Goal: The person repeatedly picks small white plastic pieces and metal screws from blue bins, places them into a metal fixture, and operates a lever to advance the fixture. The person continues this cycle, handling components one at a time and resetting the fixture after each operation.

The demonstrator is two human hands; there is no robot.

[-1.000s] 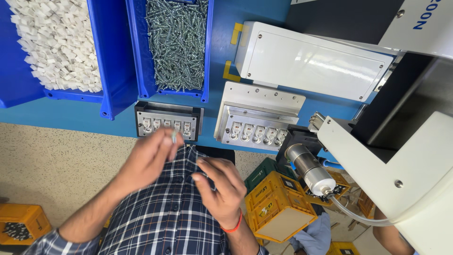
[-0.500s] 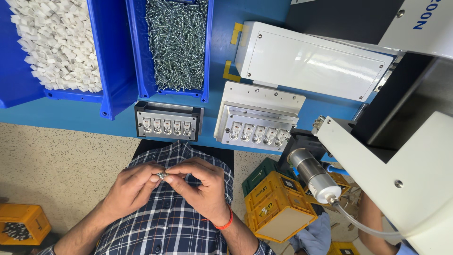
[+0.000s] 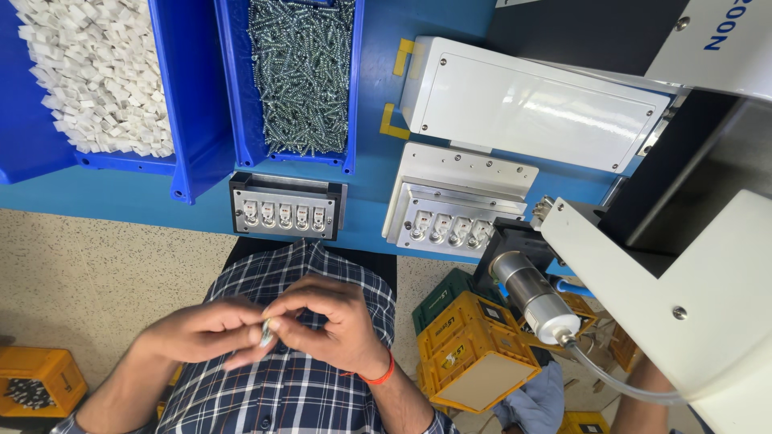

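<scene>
Hands, left (image 3: 197, 331) and right (image 3: 334, 321), now pulled back off the dark fixture (image 3: 287, 207) at 12 o'clock, both pinching one small metal part (image 3: 266, 331) over the lap.

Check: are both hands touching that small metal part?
Touching. Head view shows left hand and right hand fingertips pinching the small metal part between them, no gap.

Open space lies between the lap and the black fixture (image 3: 287, 206) at the blue table (image 3: 374, 193) edge.
</scene>
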